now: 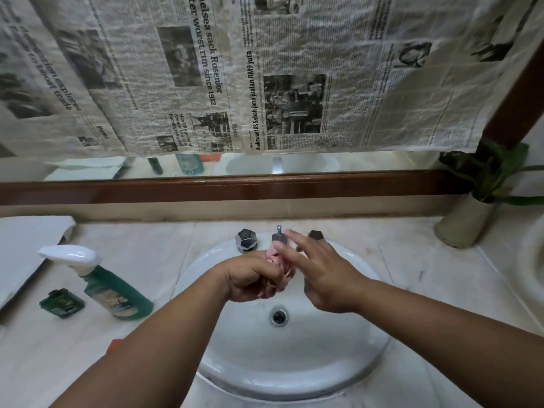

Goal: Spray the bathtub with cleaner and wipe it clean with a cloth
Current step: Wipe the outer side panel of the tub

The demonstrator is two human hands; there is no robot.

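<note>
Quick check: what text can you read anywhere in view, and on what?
"helsea sack Rosenior", "fter worst run since 1912": newspaper
"Usahawan IKS Sabah jana jualan RM9 juta": newspaper too
"to boost trade": newspaper, left
Body print: too small
Labels on spray bottle and small green bottle: blurred, unreadable

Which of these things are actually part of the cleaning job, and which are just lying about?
For the job:
cloth, gripped by the left hand
right hand, open, near the tap
spray bottle, standing on the counter

Lying about:
small green bottle
potted plant
newspaper over the mirror
</note>
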